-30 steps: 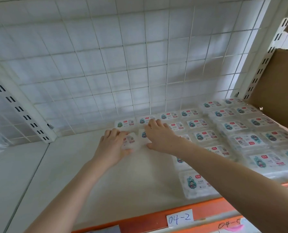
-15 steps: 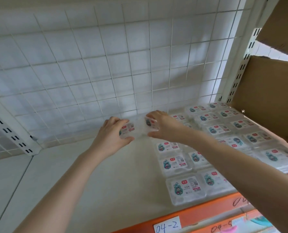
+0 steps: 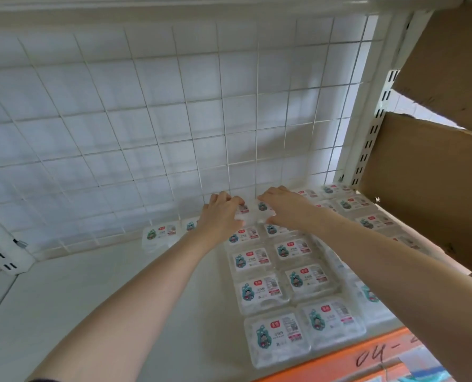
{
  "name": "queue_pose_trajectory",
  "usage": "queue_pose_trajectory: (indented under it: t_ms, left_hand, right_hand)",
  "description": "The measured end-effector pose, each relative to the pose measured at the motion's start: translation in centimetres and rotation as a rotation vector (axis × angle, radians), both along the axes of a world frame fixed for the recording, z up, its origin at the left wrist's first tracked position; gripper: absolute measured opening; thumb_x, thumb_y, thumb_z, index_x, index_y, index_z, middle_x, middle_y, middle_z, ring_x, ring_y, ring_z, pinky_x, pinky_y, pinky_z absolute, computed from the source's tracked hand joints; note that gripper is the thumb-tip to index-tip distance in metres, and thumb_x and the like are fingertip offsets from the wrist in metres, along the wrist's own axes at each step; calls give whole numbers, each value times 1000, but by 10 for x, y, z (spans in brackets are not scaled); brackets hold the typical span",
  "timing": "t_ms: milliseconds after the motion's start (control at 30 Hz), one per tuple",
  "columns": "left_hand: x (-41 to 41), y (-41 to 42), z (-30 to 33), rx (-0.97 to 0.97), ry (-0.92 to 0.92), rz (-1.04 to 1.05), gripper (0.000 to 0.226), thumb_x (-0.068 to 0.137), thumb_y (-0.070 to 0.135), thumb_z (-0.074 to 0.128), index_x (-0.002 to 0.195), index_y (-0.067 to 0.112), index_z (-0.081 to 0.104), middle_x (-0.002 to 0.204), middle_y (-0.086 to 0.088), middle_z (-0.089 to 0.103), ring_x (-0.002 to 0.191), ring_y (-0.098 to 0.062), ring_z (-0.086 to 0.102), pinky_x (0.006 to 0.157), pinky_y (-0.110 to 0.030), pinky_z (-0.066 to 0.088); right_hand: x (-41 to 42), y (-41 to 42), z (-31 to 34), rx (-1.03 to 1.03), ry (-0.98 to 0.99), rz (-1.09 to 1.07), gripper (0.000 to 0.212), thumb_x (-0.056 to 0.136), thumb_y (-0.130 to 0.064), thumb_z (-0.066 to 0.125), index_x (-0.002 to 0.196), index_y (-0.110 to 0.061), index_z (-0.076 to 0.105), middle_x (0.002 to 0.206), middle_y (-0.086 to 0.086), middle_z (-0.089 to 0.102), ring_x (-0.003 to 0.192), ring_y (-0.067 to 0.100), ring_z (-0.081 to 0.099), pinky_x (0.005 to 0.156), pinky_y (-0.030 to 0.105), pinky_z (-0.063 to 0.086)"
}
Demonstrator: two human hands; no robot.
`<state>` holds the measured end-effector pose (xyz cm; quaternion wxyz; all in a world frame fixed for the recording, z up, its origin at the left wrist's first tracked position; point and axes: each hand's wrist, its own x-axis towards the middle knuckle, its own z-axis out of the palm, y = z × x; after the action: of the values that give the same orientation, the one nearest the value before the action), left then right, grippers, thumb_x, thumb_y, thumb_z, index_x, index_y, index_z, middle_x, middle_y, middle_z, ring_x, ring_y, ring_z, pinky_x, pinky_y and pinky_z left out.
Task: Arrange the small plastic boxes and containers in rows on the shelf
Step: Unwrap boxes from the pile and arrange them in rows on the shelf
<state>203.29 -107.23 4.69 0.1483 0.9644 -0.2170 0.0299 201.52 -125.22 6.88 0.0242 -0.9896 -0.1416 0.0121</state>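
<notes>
Placement step, far end of the shelf [image 3: 97, 293]. Both your hands are at the back, just in front of the wire grid panel [image 3: 174, 119].

Your left hand [image 3: 220, 213] has its fingers curled over the left end of a small clear box [image 3: 252, 210], thumb underneath at the near edge. Your right hand [image 3: 283, 206] covers the right end, fingers bent over the top. So both are clamped on the same box, one at each side. Whether it is one box or two held side by side, I cannot tell; two label patches show between your hands.

The box sits at the head of the left-most full column [image 3: 259, 288], above the row beneath it; whether it already rests on the shelf or is just off it is not clear.

A lone box [image 3: 162, 235] lies further left along the grid, with another partly hidden behind your left wrist.

Judgement: you are seating this box into the back row. The next move calls for squaring it against its neighbours, label facing up like the others, then releasing without nudging the column. A cardboard carton [image 3: 422, 188] stands at the right.
</notes>
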Motion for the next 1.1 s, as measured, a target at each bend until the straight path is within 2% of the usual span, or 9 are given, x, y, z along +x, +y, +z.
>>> queue_pose_trajectory:
  t_ms: [200, 400, 533, 633, 767, 900, 1000, 1100]
  left_hand:
    - [3, -6, -6, -47, -44, -1, 41, 87, 21, 55, 127, 24, 48, 125, -2, 43, 121, -22, 35, 99, -36, 34]
    - [0, -2, -12, -68, -81, -32, 43, 91, 31, 54, 132, 24, 44, 128, 0, 41, 124, -20, 34, 102, -35, 28]
    - [-9, 23, -10, -181, -219, -34, 33, 95, 26, 49, 126, 17, 50, 125, 1, 47, 121, -18, 38, 100, -33, 29]
    - [-13, 59, -14, -167, -293, 35, 26, 94, 21, 50, 119, 14, 55, 120, 0, 53, 116, -22, 45, 96, -35, 34]
    - [-16, 103, -22, -76, -174, 207, 32, 93, 29, 50, 123, 15, 52, 123, -2, 51, 118, -25, 43, 94, -37, 35]
    - [-20, 126, -29, 48, -32, 241, 53, 90, 41, 53, 136, 21, 38, 137, 0, 41, 128, -22, 35, 100, -37, 29]
    - [-25, 134, -31, 131, -36, 251, 57, 85, 38, 55, 137, 25, 35, 141, 5, 38, 131, -18, 31, 100, -34, 26]
    - [-29, 140, -30, 134, -37, 272, 53, 85, 28, 53, 136, 27, 36, 140, 7, 37, 131, -16, 30, 99, -33, 25]
  right_hand:
    - [6, -4, -4, -22, -41, 26, 57, 89, -24, 59, 141, -14, 37, 140, 5, 41, 127, 22, 38, 100, 39, 41]
    - [4, 2, -5, -39, -15, -18, 56, 87, -27, 58, 138, -13, 38, 139, 7, 39, 126, 25, 37, 100, 44, 40]
    - [-1, 20, 0, 21, -102, -7, 48, 93, -30, 50, 138, -17, 40, 138, 5, 40, 127, 24, 38, 101, 41, 39]
    - [-5, 44, 2, 112, -169, 73, 36, 96, -23, 44, 131, -20, 47, 133, 2, 46, 124, 21, 42, 98, 39, 41]
    - [-5, 82, -6, 144, -164, 206, 34, 96, -20, 43, 130, -16, 49, 131, 3, 49, 121, 21, 43, 95, 35, 40]
    - [-2, 118, -24, 63, -174, 244, 37, 92, -14, 46, 128, -10, 49, 129, 8, 50, 121, 25, 43, 98, 36, 38]
    - [-2, 137, -36, -59, -178, 188, 39, 89, -11, 46, 127, -5, 45, 131, 13, 47, 125, 30, 40, 104, 36, 28]
    - [-1, 147, -39, -118, -173, 138, 43, 88, -12, 45, 130, -2, 40, 134, 17, 43, 126, 31, 38, 108, 37, 24]
